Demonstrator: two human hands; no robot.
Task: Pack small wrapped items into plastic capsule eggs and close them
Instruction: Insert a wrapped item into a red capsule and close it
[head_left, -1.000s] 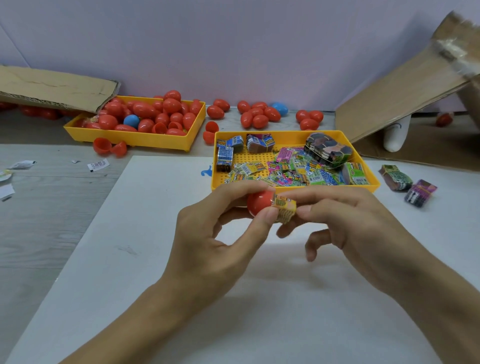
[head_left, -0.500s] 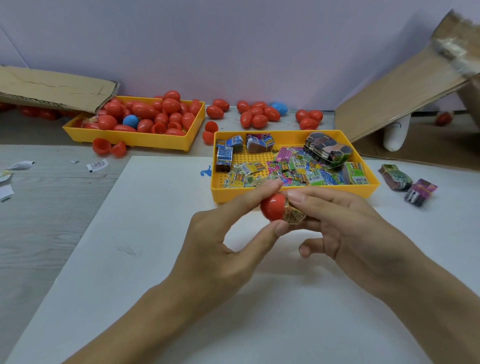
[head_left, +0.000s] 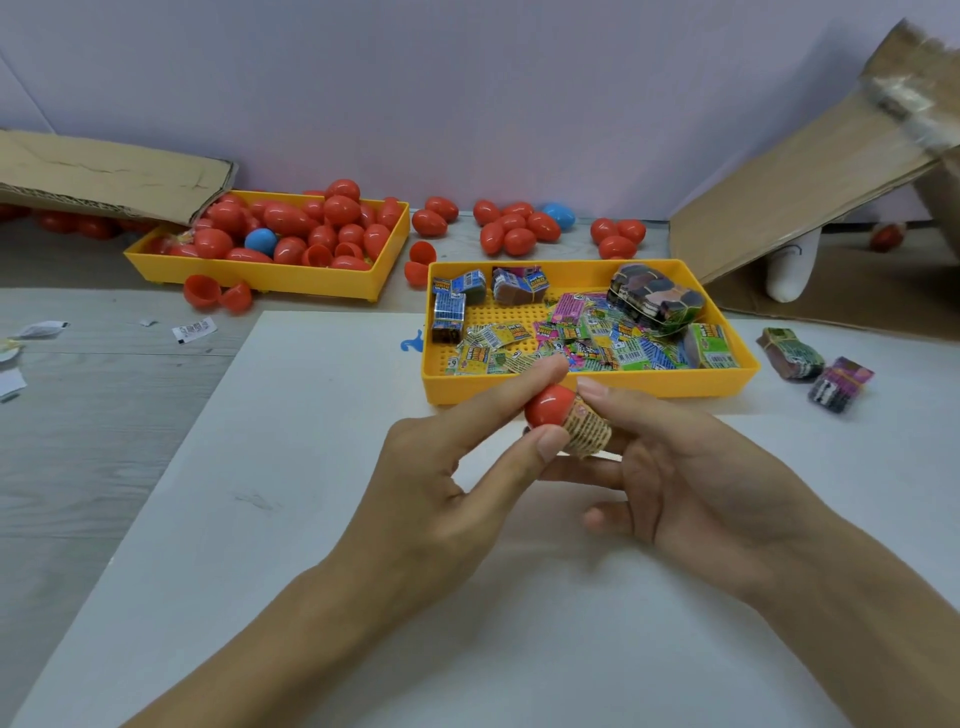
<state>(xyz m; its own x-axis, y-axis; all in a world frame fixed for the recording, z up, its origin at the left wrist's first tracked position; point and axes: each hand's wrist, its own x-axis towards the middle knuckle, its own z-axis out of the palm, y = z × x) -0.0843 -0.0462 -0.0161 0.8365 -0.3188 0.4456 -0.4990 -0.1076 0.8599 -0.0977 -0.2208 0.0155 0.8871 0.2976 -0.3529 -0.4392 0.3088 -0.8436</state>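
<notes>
My left hand (head_left: 441, 478) pinches a red capsule egg half (head_left: 545, 408) between thumb and forefinger above the white board. A small wrapped item (head_left: 587, 431) with yellowish printed paper sticks out of the half's open side. My right hand (head_left: 691, 467) holds that item, with the forefinger on top and other fingers underneath. Behind my hands stands a yellow tray (head_left: 571, 389) full of colourful wrapped items (head_left: 597, 343). A second yellow tray (head_left: 291, 275) at the back left holds several red eggs and one blue egg (head_left: 260, 241).
Loose red eggs (head_left: 514, 231) and a blue one lie along the back wall. Two open red halves (head_left: 218, 293) sit beside the left tray. Cardboard pieces lean at back left (head_left: 104, 176) and right (head_left: 805, 176). Two wrapped bundles (head_left: 815, 366) lie right of the near tray.
The wrapped item, first held at the egg half's mouth, has been pushed partway into it. Both hands have shifted slightly right and stayed together.
</notes>
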